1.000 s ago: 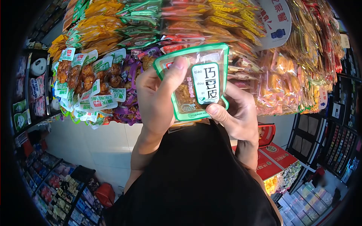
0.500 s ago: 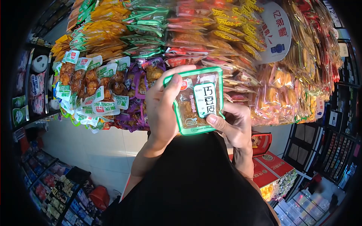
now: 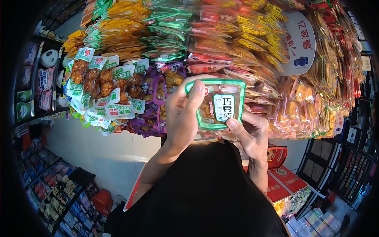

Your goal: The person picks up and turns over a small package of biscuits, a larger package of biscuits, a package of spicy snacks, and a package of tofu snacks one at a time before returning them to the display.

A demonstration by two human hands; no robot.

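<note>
Between my two hands is a clear snack packet [image 3: 208, 114] with a green border and a white label reading "qiao dou pi"; brown food shows through its front. My left hand [image 3: 182, 112] grips its left side, thumb pressed on the upper left corner. My right hand [image 3: 252, 132] pinches the lower right edge, thumb tip by the label, other fingers mostly hidden behind. The packet tilts, its top leaning away. Just beyond it lie purple-edged packets [image 3: 172, 79] and white-and-green packets of brown balls [image 3: 106, 85].
Rows of yellow packets [image 3: 252, 37], green packets [image 3: 167, 33] and orange packets [image 3: 120, 31] fill the display ahead. An oval white sign [image 3: 298, 43] stands among them. Red boxes [image 3: 286, 183] sit low at right; stocked shelves line both sides, and a red bag [image 3: 102, 202] lies at lower left.
The packet has tipped back and looks shorter from top to bottom. Both hands keep their hold on it. The whole scene has shifted slightly rightward in view.
</note>
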